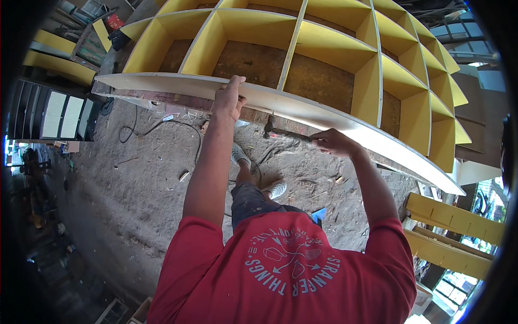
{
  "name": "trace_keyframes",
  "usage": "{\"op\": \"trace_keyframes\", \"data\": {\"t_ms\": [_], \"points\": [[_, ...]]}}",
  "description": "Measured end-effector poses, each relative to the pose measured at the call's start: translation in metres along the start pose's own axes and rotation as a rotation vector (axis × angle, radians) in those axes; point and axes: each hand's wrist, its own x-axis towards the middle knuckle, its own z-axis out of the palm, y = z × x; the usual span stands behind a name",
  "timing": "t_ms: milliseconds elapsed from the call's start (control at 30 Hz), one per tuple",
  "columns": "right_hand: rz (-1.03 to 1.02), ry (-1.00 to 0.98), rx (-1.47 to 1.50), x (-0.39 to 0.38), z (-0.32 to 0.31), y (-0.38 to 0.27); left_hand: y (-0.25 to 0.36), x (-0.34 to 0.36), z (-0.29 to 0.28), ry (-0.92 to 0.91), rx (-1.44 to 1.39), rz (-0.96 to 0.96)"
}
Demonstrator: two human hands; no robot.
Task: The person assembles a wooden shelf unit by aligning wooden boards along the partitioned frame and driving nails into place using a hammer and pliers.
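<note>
A long pale board (318,112) runs along the near side of a yellow wooden grid frame (307,46) and bears against the ends of its dividers. My left hand (230,98) grips this board near its left-middle part, the fingertips at its upper edge. In my right hand (337,143) is a hammer (291,135), held by the handle's end. Its dark head points left, close in front of the board's outer face. I cannot tell whether the head touches the board.
The frame rests on a worn brown tabletop (251,59). A dark cable (167,121) and scattered scraps lie on the dusty floor (145,183). Yellow boards (453,217) are stacked at the right. A dark slatted unit (59,114) stands at the left, near more yellow panels (59,66).
</note>
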Motion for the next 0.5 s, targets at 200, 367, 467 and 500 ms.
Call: {"op": "trace_keyframes", "data": {"t_ms": [200,367,467,500], "points": [[-0.186,-0.530,-0.150,0.009,0.051,-0.018,0.000,0.004,-0.003,-0.036,0.009,0.012],[-0.109,-0.023,-0.008,0.006,0.015,-0.005,0.002,0.002,0.000,0.039,0.006,0.007],[-0.065,-0.274,-0.127,-0.001,0.052,-0.023,-0.002,0.007,-0.008,-0.012,-0.005,0.003],[-0.207,-0.466,-0.145,0.006,0.058,-0.013,-0.001,0.008,-0.001,-0.021,-0.004,0.001]]}}
